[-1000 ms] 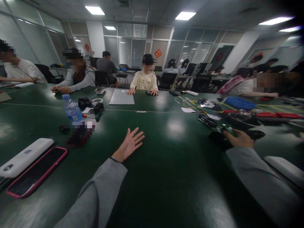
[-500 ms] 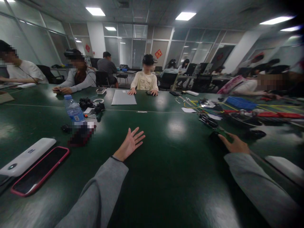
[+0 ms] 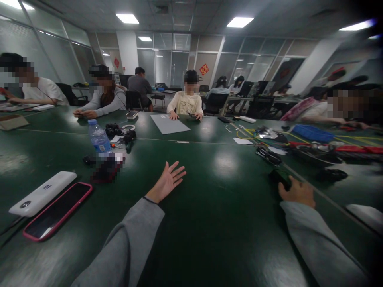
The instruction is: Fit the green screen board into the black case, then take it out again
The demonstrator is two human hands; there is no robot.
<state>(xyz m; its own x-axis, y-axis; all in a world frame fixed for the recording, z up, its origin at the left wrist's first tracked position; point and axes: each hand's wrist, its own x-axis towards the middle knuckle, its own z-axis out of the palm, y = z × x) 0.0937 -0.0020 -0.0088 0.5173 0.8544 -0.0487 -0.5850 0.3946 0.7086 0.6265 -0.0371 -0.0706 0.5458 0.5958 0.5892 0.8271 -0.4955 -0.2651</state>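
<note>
**Left palm flat, right hand on a dark thing I can barely make out**

While my arms stretch out over the green table point(image 3: 215, 223), the far left shows a white power bank point(image 3: 42, 194) and, just beside it, a phone in a pink case point(image 3: 56, 211), screen up; dark cables run off the picture's edge below them. Beyond these stands a water bottle point(image 3: 99, 139), and the item in front of it is blurred out, so I cannot name it. A tangle of black gear point(image 3: 119, 132) lies behind the bottle, too small to sort.

My left hand point(image 3: 169, 181) rests palm down on bare table, fingers spread apart, holding nothing.

Across the table a person rests both hands by a grey mat point(image 3: 170, 123).

Further right, my right hand point(image 3: 297, 192) curls over a small dark object point(image 3: 279, 176). My knuckles hide most of it, and against the dark tabletop I cannot tell its shape, nor whether my fingers grip it or merely lie on it. Past it sits a smeared clutter of red, yellow and black tools point(image 3: 314, 147), cut off by the right edge.
</note>
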